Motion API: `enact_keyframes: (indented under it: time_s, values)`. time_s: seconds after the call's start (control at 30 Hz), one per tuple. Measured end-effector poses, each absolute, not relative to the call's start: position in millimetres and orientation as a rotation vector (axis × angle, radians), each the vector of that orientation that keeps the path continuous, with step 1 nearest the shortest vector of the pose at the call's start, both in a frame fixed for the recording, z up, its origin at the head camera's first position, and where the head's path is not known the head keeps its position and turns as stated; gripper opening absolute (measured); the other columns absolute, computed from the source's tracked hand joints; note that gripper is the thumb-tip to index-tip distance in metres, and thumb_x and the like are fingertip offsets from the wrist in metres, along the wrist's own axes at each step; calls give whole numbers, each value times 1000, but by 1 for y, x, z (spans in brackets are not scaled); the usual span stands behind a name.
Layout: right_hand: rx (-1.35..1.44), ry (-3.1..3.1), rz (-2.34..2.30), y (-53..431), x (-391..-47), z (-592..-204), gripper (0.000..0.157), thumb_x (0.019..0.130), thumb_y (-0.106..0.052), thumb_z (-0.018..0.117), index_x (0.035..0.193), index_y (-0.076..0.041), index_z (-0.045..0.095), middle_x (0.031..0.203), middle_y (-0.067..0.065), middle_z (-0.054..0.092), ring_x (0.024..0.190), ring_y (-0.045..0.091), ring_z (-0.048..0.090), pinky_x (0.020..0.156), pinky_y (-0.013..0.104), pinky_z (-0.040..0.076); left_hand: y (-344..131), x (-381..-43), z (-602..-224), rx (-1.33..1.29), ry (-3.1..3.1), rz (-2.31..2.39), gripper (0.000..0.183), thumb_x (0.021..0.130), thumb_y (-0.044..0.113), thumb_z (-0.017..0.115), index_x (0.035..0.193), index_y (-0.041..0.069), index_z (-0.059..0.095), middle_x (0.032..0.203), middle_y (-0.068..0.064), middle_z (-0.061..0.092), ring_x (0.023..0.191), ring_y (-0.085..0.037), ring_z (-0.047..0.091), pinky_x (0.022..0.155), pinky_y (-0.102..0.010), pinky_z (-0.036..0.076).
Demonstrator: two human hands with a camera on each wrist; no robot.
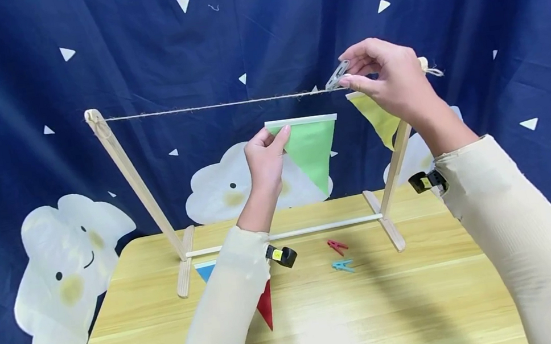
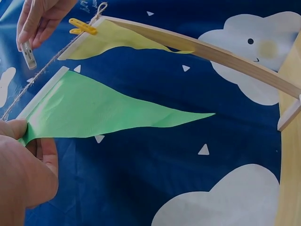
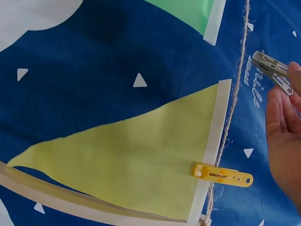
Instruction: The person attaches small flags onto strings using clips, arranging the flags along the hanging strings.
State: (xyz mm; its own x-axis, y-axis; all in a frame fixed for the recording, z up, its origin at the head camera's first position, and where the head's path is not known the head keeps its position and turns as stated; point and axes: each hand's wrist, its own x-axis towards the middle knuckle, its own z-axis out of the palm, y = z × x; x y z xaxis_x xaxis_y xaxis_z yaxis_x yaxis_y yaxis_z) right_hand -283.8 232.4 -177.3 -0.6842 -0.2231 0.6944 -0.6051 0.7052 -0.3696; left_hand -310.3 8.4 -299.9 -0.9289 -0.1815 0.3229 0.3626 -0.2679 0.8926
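Observation:
A green triangular pennant (image 1: pixel 311 144) with a white top strip hangs from my left hand (image 1: pixel 265 159), whose thumb and fingers pinch its upper left corner. The strip is a little below the twine (image 1: pixel 205 107), apart from it. Up at the twine, my right hand (image 1: pixel 387 75) pinches a grey clothespin (image 1: pixel 337 75) by its handle end. A yellow pennant (image 3: pixel 141 155) is fixed to the twine near the right post by a yellow clothespin (image 3: pixel 223 175); in the head view my right hand hides that clip.
The twine runs between two wooden posts (image 1: pixel 137 183), joined low down by a white rod (image 1: pixel 323 227). On the wooden table (image 1: pixel 424 291) lie a red clothespin (image 1: pixel 337 246), a blue clothespin (image 1: pixel 342 266), a red pennant (image 1: pixel 266 308) and a blue pennant (image 1: pixel 205 269), both partly behind my left sleeve.

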Motion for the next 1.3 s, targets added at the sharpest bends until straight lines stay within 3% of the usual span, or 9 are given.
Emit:
enact_keyframes:
  time_s: [0.2, 0.8, 1.3]
  values:
    - [657, -2317, 727, 230, -289, -166, 31, 92, -19, 78, 121, -7, 73, 101, 11, 74, 80, -11, 57, 78, 7, 46, 12, -314, -292, -229, -1612, -2272, 17, 93, 10, 77, 104, -2, 77, 81, 1, 71, 70, -7, 67, 66, -22, 56]
    - [654, -2436, 624, 215, -296, -143, 24, 92, -28, 77, 108, -10, 79, 100, 4, 77, 83, 3, 64, 78, 9, 49, 18, -320, -280, -205, -1572, -2302, 17, 93, 10, 77, 107, -2, 77, 87, -3, 73, 71, -8, 67, 67, -23, 57]
    - [606, -2507, 697, 209, -306, -145, 22, 91, -28, 79, 105, -11, 81, 101, 7, 79, 80, -4, 66, 75, 10, 51, 22, -322, -273, -232, -1524, -2314, 13, 93, 8, 76, 101, -3, 76, 79, 2, 70, 67, -7, 64, 63, -21, 55]
